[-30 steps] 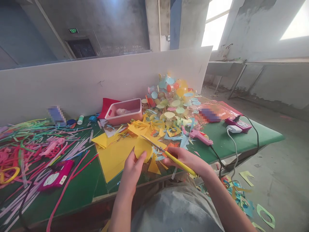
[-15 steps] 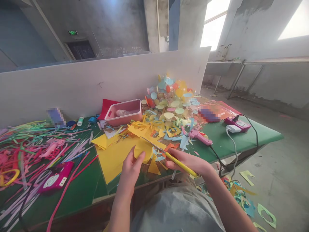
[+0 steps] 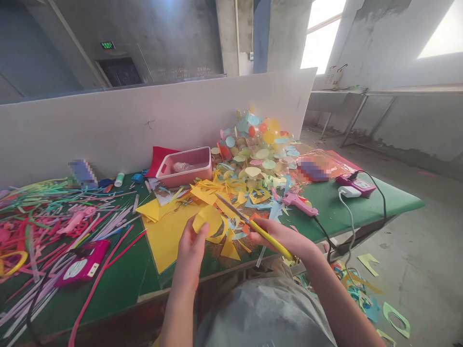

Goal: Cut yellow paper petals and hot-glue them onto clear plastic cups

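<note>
Between the thumb and fingers of my left hand (image 3: 191, 241) is a yellow paper disc (image 3: 209, 220), roughly round. My right hand (image 3: 277, 236) is closed around the yellow handles of a pair of scissors (image 3: 269, 237). The metal blades point up and left, just right of the disc and apart from it. Beneath them lie yellow paper scraps (image 3: 229, 246), and a larger yellow sheet (image 3: 166, 236) lies flat left of my left hand.
A pink bin (image 3: 186, 168) stands behind the scraps, beside a heap of coloured paper circles (image 3: 262, 154). A pink glue gun (image 3: 300, 203) lies right of my hands. Pipe cleaners (image 3: 72, 226) cover the left side. Paper offcuts (image 3: 396, 318) lie on the floor.
The paper disc has come away from the scissors, moving slightly left and up with my left hand. A curved yellow offcut now shows between disc and blades. My right hand stays nearly in place.
</note>
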`<act>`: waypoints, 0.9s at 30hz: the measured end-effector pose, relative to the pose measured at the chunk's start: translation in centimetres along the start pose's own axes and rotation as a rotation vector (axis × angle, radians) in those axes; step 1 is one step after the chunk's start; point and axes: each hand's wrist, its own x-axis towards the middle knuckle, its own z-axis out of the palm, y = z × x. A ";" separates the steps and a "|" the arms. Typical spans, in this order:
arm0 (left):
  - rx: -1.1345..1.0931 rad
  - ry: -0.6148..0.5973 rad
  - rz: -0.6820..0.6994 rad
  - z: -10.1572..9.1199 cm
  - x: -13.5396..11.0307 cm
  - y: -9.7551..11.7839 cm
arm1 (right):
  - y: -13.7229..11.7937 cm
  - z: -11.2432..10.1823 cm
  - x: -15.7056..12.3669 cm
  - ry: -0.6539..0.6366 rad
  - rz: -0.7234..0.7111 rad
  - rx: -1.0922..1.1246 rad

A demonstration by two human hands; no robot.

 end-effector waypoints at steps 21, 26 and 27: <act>-0.039 0.014 0.005 0.6 0.0 -0.3 | -0.7 0.2 0.0 0.077 0.035 -0.024; -0.039 0.035 0.015 0.7 0.0 -0.7 | -0.6 0.3 -0.1 -0.047 -0.009 -0.013; -0.037 0.039 0.015 0.8 0.0 -0.7 | -0.5 0.4 0.0 -0.057 -0.010 -0.016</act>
